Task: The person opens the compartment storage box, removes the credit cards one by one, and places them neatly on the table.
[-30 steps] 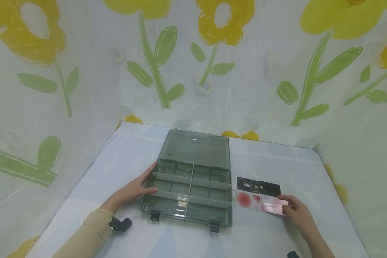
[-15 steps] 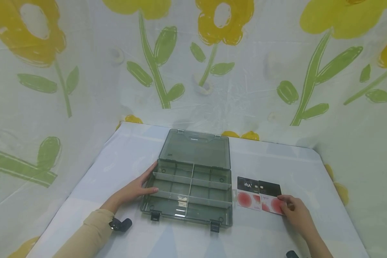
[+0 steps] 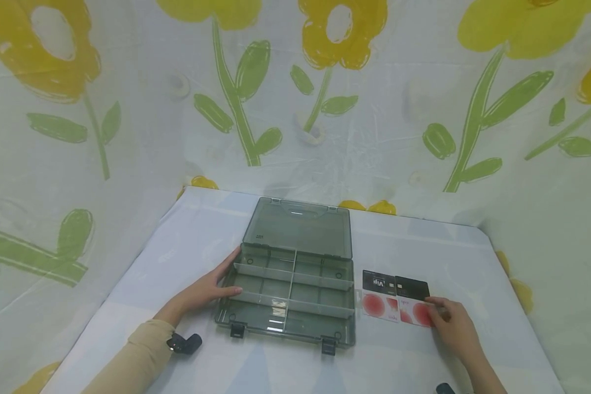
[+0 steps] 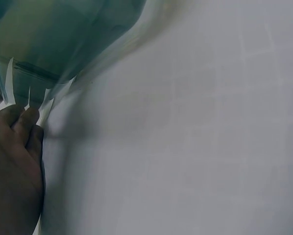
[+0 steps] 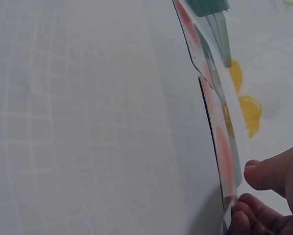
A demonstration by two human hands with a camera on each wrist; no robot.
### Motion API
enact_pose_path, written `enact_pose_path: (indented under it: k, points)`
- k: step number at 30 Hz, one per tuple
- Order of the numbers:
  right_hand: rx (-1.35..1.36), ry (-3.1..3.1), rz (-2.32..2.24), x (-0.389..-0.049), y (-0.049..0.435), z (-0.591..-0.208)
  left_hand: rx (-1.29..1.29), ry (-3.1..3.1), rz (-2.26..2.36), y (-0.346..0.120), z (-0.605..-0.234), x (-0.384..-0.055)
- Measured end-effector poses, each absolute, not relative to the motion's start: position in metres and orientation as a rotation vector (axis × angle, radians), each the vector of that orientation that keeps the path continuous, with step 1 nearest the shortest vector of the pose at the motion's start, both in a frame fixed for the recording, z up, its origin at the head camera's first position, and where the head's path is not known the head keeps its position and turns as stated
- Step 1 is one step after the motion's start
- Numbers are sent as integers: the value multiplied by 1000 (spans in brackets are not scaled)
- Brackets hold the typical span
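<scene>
A translucent grey-green compartment box [image 3: 319, 295] lies with its lid [image 3: 297, 227] folded back. My left hand [image 3: 202, 290] holds its left wall, the thumb over the rim and the other fingers along the outside. Right of the box, two black cards lie above two pink-and-white ones, edge to edge; the black card at left [image 3: 378, 283] reads "Vip". My right hand [image 3: 454, 327] pinches the right edge of the lower-right pink-and-white card [image 3: 413, 312]. In the right wrist view that card [image 5: 219, 142] appears nearly edge-on, with the fingertips [image 5: 240, 220] at its near end.
Dividers [image 3: 320, 308] split the box into several compartments, and two latches [image 3: 328, 346] hang from its front edge. A white cloth covers the table [image 3: 404, 366]. Flower-printed fabric [image 3: 374, 126] surrounds the back and sides.
The lower-right card loses its bright glare and shows its red pattern, now looking flat beside its neighbour. My right hand shifts only slightly; my left hand and the box stay still.
</scene>
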State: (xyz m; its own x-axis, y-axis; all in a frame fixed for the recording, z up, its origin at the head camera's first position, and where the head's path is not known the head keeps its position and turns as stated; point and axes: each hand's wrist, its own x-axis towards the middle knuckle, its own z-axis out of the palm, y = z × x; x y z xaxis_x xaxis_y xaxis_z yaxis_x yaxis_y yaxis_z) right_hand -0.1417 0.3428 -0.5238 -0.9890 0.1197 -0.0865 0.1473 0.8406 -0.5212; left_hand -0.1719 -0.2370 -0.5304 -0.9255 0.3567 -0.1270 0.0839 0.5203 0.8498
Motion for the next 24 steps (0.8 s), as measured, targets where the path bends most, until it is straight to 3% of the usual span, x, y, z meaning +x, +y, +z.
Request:
enact_pose_path:
  k: [24]
  points:
    - [285, 2872, -959, -151, 349, -517, 458, 2382, 1697, -258, -528, -170]
